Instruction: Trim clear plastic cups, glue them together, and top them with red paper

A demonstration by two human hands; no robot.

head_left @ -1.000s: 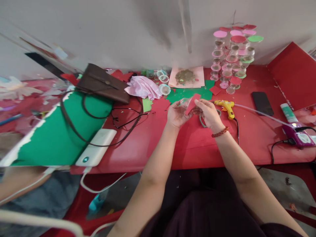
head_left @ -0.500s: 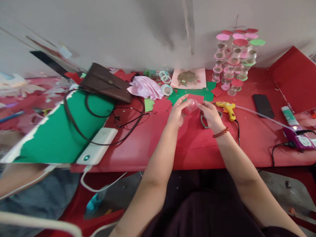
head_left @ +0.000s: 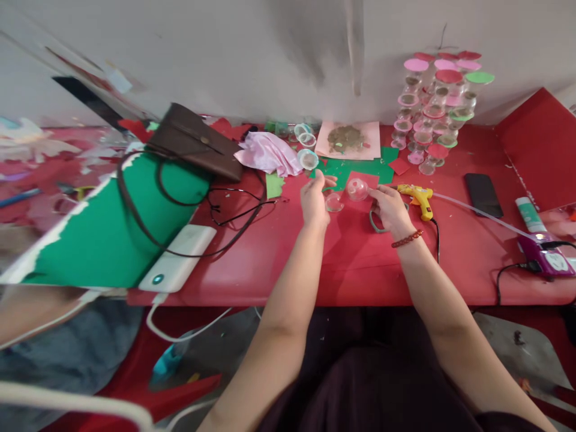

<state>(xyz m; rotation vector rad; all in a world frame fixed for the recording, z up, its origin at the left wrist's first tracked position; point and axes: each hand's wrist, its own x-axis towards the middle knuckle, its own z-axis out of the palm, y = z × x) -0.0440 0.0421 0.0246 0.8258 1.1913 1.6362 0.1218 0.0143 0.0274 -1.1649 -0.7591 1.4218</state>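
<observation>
My right hand [head_left: 389, 207] pinches the edge of a small clear plastic cup [head_left: 357, 189] between thumb and fingertips, above a red paper square. My left hand [head_left: 315, 201] is open, its fingers stretched apart. Just beside its palm is a second clear cup [head_left: 334, 203]; whether the hand touches it I cannot tell. Scissors [head_left: 377, 222] with grey-green handles lie under my right hand, partly hidden by it. To the right of that hand rests a yellow glue gun [head_left: 418, 199] with a clear glue stick in its back. Red paper [head_left: 351, 246] lies below both hands.
Stacked clear cups with coloured paper discs [head_left: 434, 114] stand at the back right. A phone [head_left: 483, 195], glue tube [head_left: 530, 214] and purple power socket [head_left: 546, 255] are at right. A brown bag [head_left: 195, 141], glasses [head_left: 238, 210] and power bank [head_left: 177, 258] lie left. Another person's arm [head_left: 40, 312] shows lower left.
My hands have moved apart from the one spot where both held clear plastic. Two separate cups now show. My left fingers have opened, while my right hand still pinches a cup.
</observation>
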